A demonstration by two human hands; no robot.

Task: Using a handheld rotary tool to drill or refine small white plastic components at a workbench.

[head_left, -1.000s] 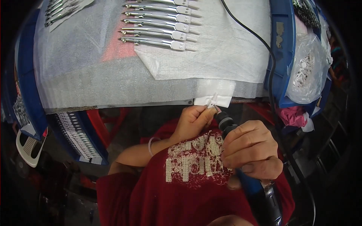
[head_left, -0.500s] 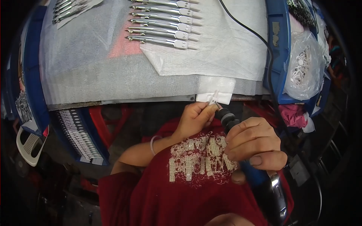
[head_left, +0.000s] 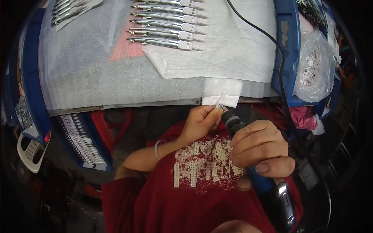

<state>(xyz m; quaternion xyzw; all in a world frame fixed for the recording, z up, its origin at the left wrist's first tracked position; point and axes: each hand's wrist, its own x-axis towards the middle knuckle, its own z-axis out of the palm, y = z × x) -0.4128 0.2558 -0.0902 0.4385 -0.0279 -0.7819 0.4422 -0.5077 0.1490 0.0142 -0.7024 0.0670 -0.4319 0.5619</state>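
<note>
Moved the bit (head_left: pixel 223 108) of the power screwdriver (head_left: pixel 262 185) slightly up and left since half a second earlier, from just beside the small white part (head_left: pixel 218 104) onto or directly against it; could not tell the depth of engagement at this size; kept the left hand (head_left: pixel 201 121) at nearly the same position.

Pinched the white part between left thumb and index finger, just at the lower edge of the white pad (head_left: pixel 221 86), by the front edge of the table; wrapped the right hand (head_left: pixel 262 149) around the screwdriver body, with fingers curled over the top; pointed the tool from lower right toward upper left, with the black chuck (head_left: pixel 233 121) leading.

Observed beyond the hands a row of silver compass-like tools (head_left: pixel 159 42), laid side by side on a white sheet (head_left: pixel 233 58), over grey foam (head_left: pixel 112 91); observed a black cable (head_left: pixel 281 70) crossing that sheet; located at right a blue bin (head_left: pixel 286 54) with a clear bag of white pieces (head_left: pixel 314 70); located at lower left a blue tray (head_left: pixel 100 134) of silvery parts.
</note>
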